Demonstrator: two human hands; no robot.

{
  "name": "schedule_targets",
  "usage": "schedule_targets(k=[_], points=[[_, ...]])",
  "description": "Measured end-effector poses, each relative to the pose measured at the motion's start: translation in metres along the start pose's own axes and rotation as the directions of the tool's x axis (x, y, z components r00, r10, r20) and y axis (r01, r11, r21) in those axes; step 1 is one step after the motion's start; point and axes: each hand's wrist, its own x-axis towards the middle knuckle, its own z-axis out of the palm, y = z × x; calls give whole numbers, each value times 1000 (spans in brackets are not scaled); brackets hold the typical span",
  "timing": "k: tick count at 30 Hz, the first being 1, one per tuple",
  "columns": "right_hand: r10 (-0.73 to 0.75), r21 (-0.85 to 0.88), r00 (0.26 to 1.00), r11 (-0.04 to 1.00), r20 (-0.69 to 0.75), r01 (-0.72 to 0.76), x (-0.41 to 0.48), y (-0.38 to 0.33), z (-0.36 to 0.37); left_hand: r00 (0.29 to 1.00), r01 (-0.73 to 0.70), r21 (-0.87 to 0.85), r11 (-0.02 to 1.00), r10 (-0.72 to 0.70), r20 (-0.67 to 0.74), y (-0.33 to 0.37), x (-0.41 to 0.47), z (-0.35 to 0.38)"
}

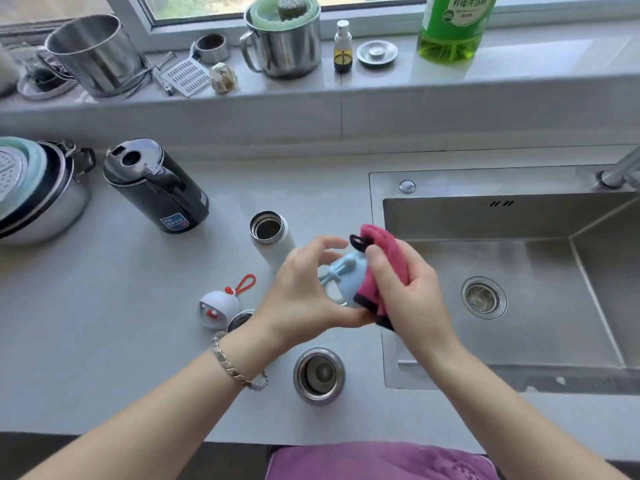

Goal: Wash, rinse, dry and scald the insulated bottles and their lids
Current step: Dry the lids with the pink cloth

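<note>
My left hand [304, 289] grips a light blue bottle lid [343, 275] just left of the sink. My right hand [405, 282] holds a pink cloth [381, 247] with a black loop, pressed against that lid. An open white insulated bottle [272, 237] stands upright behind my hands. A steel open bottle [318, 375] stands near the counter's front edge. A round white lid [218, 308] with a red loop lies on the counter, and a third steel bottle mouth [240, 320] shows partly beneath my left wrist.
A black electric kettle [156, 188] stands at the back left beside a steel pot [41, 195]. The steel sink [519, 271] lies to the right with its drain [483, 297] open. On the windowsill stand steel mugs, a grater and a green detergent bottle [453, 26].
</note>
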Motion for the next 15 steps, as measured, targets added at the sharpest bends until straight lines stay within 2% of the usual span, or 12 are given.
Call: schedule_targets(k=[2, 4, 6, 8, 10, 12, 13, 15], points=[[-182, -320, 982, 928, 53, 189, -4, -1, -2, 1000, -17, -56, 998, 18, 14, -1, 3, 2], [-184, -428, 978, 879, 97, 208, 2, -5, -6, 997, -75, -45, 996, 76, 22, 1, 3, 4], [-55, -392, 995, 916, 85, 84, 12, -11, -8, 990, -142, 21, 990, 141, 29, 5, 1, 7], [135, -284, 986, 953, 97, -103, 24, -15, -13, 976, -217, 82, 973, 214, 51, 5, 0, 10], [347, -128, 922, 936, 172, -328, 31, -19, -16, 960, -279, 131, 951, 275, 48, 1, 1, 11], [447, 53, 879, 886, 168, -461, 31, -16, -15, 960, -275, 131, 952, 279, -13, -2, 5, 11], [421, 83, 901, 899, 109, -430, 28, -10, -13, 970, -227, 96, 969, 234, -72, -3, 8, 11], [239, -36, 969, 970, -57, -241, 17, 7, -2, 981, -95, -22, 995, 89, -170, -6, 15, 11]])
